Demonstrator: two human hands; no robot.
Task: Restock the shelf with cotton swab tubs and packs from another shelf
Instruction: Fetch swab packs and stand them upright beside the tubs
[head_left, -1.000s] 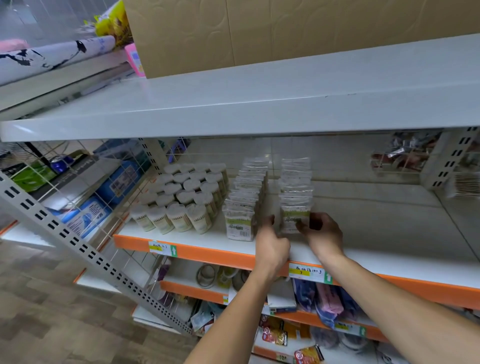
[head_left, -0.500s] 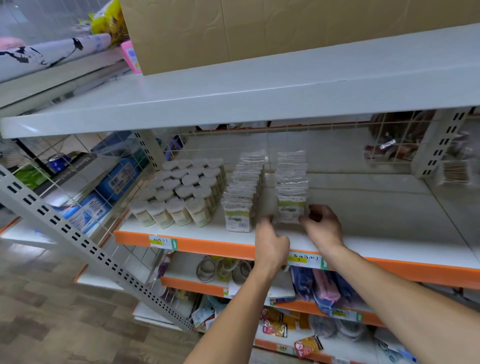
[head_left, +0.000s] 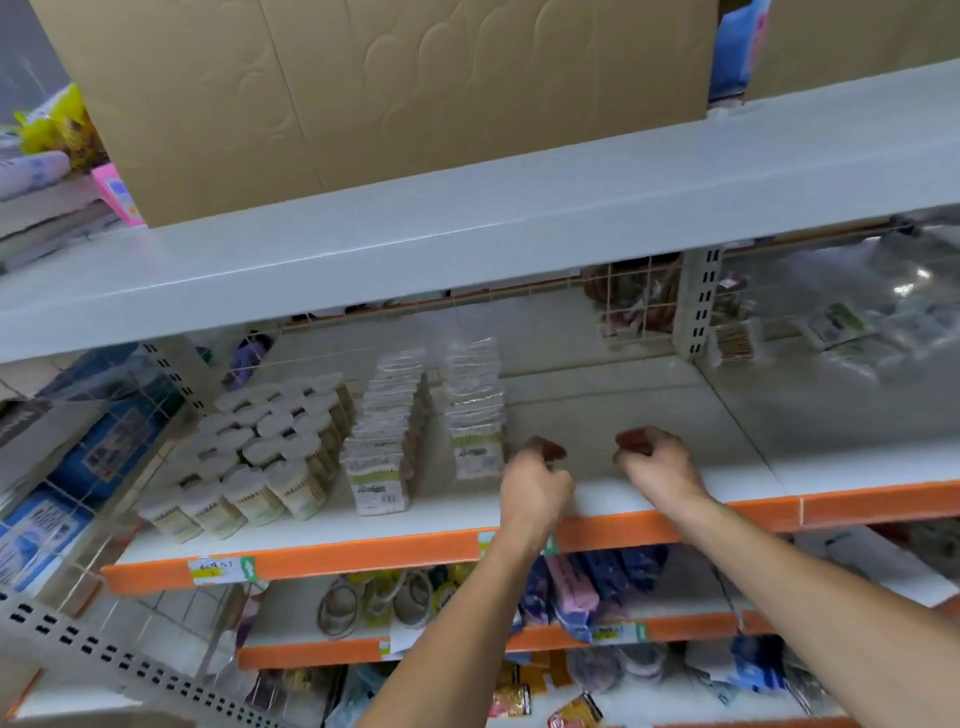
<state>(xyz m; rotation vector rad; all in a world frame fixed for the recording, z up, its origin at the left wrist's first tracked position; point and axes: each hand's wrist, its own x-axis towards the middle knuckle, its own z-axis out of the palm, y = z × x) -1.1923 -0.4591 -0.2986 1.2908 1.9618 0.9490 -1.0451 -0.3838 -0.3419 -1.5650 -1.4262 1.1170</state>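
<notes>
My left hand (head_left: 535, 488) and right hand (head_left: 660, 467) hover mid-frame over the white, orange-edged shelf (head_left: 675, 499), fingers loosely curled, holding nothing. Left of them stand the packs (head_left: 475, 410) in two rows, and further left the tubs (head_left: 270, 447). A cardboard box (head_left: 395, 88) fills the grey upper shelf (head_left: 467, 228).

Cardboard box (head_left: 363, 98) on top shelf (head_left: 467, 223)

Grey metal shelving (head_left: 467, 244) — orange edges, cardboard box (head_left: 363, 93)
</notes>
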